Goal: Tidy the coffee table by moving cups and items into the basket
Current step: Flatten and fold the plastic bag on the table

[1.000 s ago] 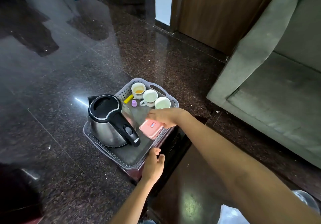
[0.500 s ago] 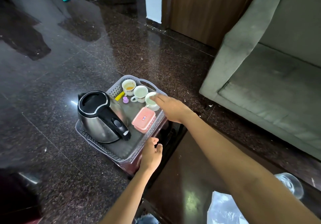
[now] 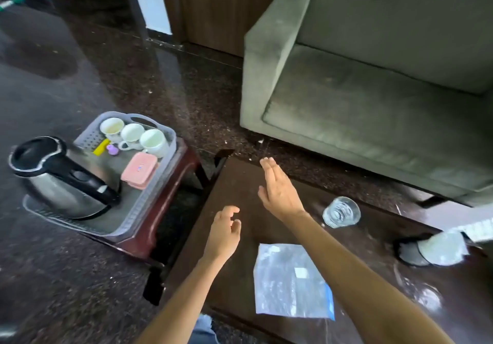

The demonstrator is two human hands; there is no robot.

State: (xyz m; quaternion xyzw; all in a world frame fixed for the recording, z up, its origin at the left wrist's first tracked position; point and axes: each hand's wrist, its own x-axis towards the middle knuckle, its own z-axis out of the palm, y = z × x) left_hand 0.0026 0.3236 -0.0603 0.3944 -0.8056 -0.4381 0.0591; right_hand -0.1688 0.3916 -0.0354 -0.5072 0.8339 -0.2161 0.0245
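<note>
1. Nearest, on the dark counter (image 3: 240, 181): one clear plastic bag (image 3: 290, 282) with a blue edge. It lies flat between the two forearms.
2. Left hand (image 3: 222, 233) hovers over the counter's left part. Its fingers (image 3: 236, 227) are loosely curled and hold nothing. Cannot tell whether it touches the surface.
3. Right hand (image 3: 280, 191) is just beyond the left, over the counter's middle. Its fingers (image 3: 269, 168) are straight, pressed together and pointing away, holding nothing.
4. One clear glass (image 3: 341, 211) stands upright on the counter, right of the right wrist and apart from it. The right forearm crosses between the glass and the bag.
5. At the counter's right end: one black round item (image 3: 406, 250) with crumpled clear wrap (image 3: 442, 245) on it. It is too blurred to identify.
6. Left of the counter, one low dark-red stand (image 3: 170, 199) carries one grey basket (image 3: 149, 197).
7. Basket contents:
   - one steel kettle (image 3: 61, 175) with a black lid and handle, at the near end
   - one pink lidded box (image 3: 138, 168), mid-basket on the right
   - three cups (image 3: 132, 134), in a close row at the far end
   - one yellow piece (image 3: 101, 147) and one purple piece (image 3: 112, 150), just in front of the cups
8. Farthest: one grey-green sofa (image 3: 373, 90), with speckled dark floor (image 3: 160, 76) between it and the counter.
</note>
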